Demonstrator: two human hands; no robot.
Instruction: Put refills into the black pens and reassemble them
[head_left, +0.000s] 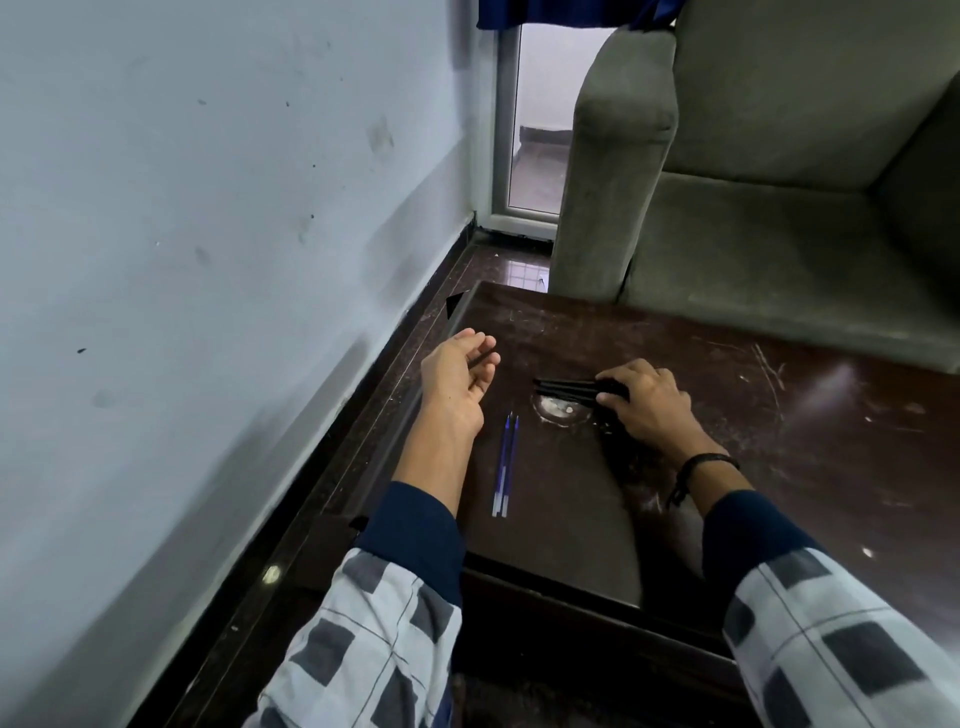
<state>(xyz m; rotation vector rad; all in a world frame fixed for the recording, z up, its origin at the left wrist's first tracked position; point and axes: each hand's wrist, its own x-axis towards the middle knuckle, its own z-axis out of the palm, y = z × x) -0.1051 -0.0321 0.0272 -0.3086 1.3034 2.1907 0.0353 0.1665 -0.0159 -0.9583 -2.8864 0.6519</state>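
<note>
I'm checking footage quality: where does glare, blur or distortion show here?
Head view: wide-angle distortion bows the wall and table edges; pale glare lies on the table right of the right hand; the black pens under it look slightly soft.

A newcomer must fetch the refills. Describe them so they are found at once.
On the dark table before the grey sofa, look just right of the left forearm. The refills lie there side by side, untouched. They are thin and blue, unlike the black pens under the right hand.
</note>
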